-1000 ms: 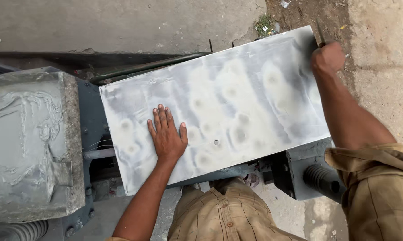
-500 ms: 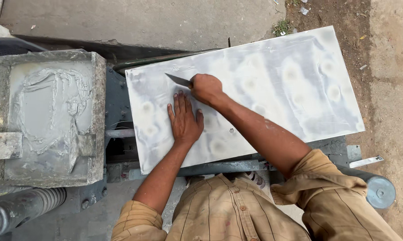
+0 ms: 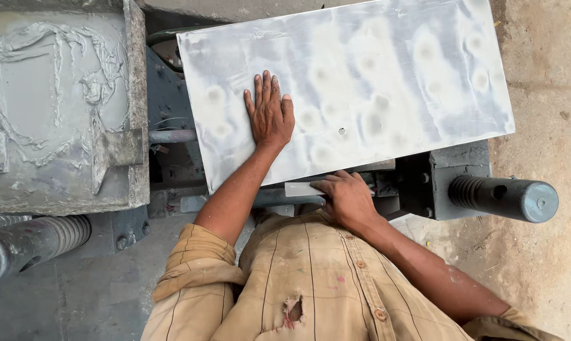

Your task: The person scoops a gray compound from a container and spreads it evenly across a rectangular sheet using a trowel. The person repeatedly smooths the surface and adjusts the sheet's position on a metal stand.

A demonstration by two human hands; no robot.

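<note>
Two hands on it — left hand (image 3: 270, 113) flat, open on the grey metal sheet (image 3: 361, 82) atop the machine (image 3: 450, 180); right hand (image 3: 343, 197) gripping its near edge. Sheet could slide — sharp edge may cut.

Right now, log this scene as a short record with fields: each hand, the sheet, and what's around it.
left hand: flat, palm down, fingers spread on the metal sheet
right hand: at the sheet's near edge, fingers curled over a pale flat piece; grip unclear
sheet: grey, mottled with pale patches, lying flat across a grey machine frame
left of sheet: block coated with grey paste
right of sheet: threaded cylinder jutting from the frame
ground: bare concrete and dirt
</note>
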